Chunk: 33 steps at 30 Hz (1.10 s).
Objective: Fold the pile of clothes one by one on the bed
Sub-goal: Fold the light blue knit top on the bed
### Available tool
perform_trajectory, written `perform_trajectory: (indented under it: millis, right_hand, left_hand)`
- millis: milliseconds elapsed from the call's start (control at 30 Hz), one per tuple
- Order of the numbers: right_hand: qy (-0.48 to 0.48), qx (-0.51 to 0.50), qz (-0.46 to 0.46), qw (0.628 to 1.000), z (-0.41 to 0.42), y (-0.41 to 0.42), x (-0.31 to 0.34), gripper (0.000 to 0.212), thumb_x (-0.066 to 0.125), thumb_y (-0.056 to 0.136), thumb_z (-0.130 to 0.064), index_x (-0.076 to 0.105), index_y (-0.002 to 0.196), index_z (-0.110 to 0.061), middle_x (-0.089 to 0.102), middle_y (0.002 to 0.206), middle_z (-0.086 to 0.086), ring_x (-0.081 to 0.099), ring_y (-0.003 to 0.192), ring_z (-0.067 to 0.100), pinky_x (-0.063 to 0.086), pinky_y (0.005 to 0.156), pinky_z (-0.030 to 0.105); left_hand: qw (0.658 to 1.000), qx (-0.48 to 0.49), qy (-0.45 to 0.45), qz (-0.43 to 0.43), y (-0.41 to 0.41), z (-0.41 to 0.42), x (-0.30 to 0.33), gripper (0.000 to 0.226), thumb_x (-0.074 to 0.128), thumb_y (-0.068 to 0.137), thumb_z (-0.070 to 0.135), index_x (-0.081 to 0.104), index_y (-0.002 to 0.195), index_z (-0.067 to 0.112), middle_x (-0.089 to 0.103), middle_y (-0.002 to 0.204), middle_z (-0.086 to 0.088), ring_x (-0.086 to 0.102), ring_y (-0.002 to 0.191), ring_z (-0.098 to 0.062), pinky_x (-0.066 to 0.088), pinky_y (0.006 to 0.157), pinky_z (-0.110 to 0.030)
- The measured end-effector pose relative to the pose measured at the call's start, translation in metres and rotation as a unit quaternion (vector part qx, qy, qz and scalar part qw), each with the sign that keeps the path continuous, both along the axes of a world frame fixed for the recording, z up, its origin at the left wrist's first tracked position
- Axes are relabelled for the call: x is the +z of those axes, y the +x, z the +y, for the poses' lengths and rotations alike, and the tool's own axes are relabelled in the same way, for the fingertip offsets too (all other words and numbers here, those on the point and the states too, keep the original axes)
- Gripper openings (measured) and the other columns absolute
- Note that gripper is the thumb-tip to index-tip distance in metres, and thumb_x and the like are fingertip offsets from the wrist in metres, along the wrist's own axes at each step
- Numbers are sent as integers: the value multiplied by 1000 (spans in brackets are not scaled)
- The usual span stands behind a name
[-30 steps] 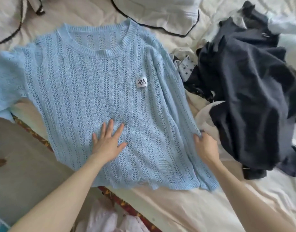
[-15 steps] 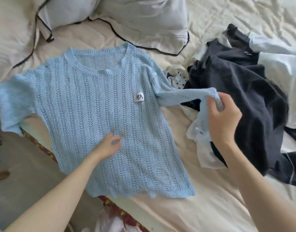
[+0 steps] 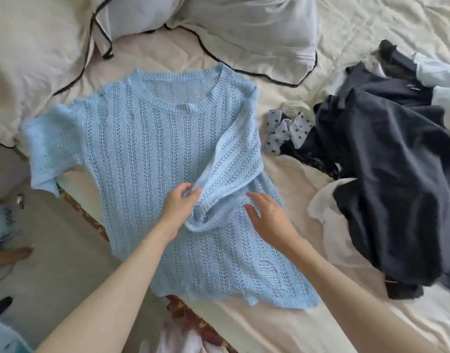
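A light blue open-knit sweater (image 3: 147,159) lies flat, front up, on the cream bed sheet (image 3: 282,324), neck toward the pillows. Its right sleeve (image 3: 229,174) is folded inward across the chest. My left hand (image 3: 180,205) pinches the cuff end of that sleeve at the sweater's middle. My right hand (image 3: 267,215) lies with straight fingers on the folded sleeve, just right of the left hand. The left sleeve (image 3: 48,154) is spread out toward the bed's edge. A pile of dark navy clothes (image 3: 387,179) lies to the right.
Two pillows (image 3: 234,29) with black piping lie beyond the sweater's neck. A star-patterned blue cloth (image 3: 285,131) and a white garment (image 3: 328,225) sit by the dark pile. The bed's edge runs diagonally at lower left, with floor (image 3: 53,263) beyond.
The right sleeve, held out to the right by my right hand, now lies folded across the chest. My left hand has taken its cuff and my right hand has let go.
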State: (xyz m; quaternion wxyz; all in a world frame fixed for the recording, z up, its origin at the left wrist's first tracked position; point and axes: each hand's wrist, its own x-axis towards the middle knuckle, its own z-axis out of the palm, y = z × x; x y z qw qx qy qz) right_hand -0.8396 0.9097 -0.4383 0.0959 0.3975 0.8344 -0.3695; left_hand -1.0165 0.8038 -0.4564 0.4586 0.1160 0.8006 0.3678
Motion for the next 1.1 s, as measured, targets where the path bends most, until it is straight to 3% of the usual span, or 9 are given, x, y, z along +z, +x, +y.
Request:
perform_trajectory:
  millis: [133,267,467,567,667,767,900,1000,1100]
  right_hand:
    - [-18,49,-103,993,10,0,-27,55,37,102,-32,21,151,-15,18,158,10,18,145,25,19,116,38]
    - [-1,85,-183,979,9,3,-42,56,36,101,-35,15,151,-21,6,159,8,11,145,26,22,114,41]
    - [-30,30,-206,978,10,-13,-43,46,40,100,-26,34,145,-15,19,156,10,25,142,27,27,109,34]
    - [-1,-121,-124,985,14,-34,-36,27,42,98,-20,62,105,-3,57,113,19,55,105,32,40,82,35]
    - [-8,-275,-73,959,21,-64,-29,38,42,98,-24,61,84,6,49,68,12,45,64,23,30,58,32]
    - [-101,-460,0,882,31,-93,-31,51,47,97,-34,59,102,15,44,71,10,39,66,20,30,63,29]
    - [-213,-598,46,771,33,-115,-42,35,58,92,-32,56,65,-11,43,66,7,40,62,18,35,63,28]
    - [-265,-677,87,681,31,-120,-50,29,61,91,-23,52,64,-20,41,59,0,34,51,13,27,48,26]
    - [-299,-722,167,601,41,-119,-51,21,59,92,-11,54,72,-15,51,69,5,45,61,15,36,56,26]
  left_hand:
    - [997,44,43,-42,-23,-10,12,20,53,95,23,63,93,6,59,91,-15,51,82,-20,39,72,-33]
    - [980,124,99,-118,-55,-29,17,25,51,94,16,56,69,13,54,70,-4,50,69,-17,40,68,-30]
    - [990,17,-137,-19,-105,-59,-17,18,48,96,16,57,83,8,54,81,-12,52,76,-25,46,78,-40]
    - [977,-99,-175,71,-123,-53,-24,19,47,98,22,61,98,10,61,94,-8,59,85,-24,45,81,-38]
    - [970,-155,-118,148,-133,-24,-16,22,45,99,27,57,114,15,58,105,2,53,90,-13,39,79,-29]
    - [954,-214,-55,202,-139,19,-14,28,47,98,23,57,121,10,60,114,-4,56,98,-19,45,85,-32]
    - [947,-268,-7,177,-137,84,-18,37,45,98,17,47,134,8,55,128,-9,54,112,-23,43,101,-39]
    - [946,-278,11,167,-133,124,-26,42,46,98,19,42,139,11,53,132,-6,54,113,-20,43,102,-38]
    - [958,-242,11,152,-129,162,-35,42,52,97,27,47,136,13,59,124,-3,57,108,-20,46,99,-40]
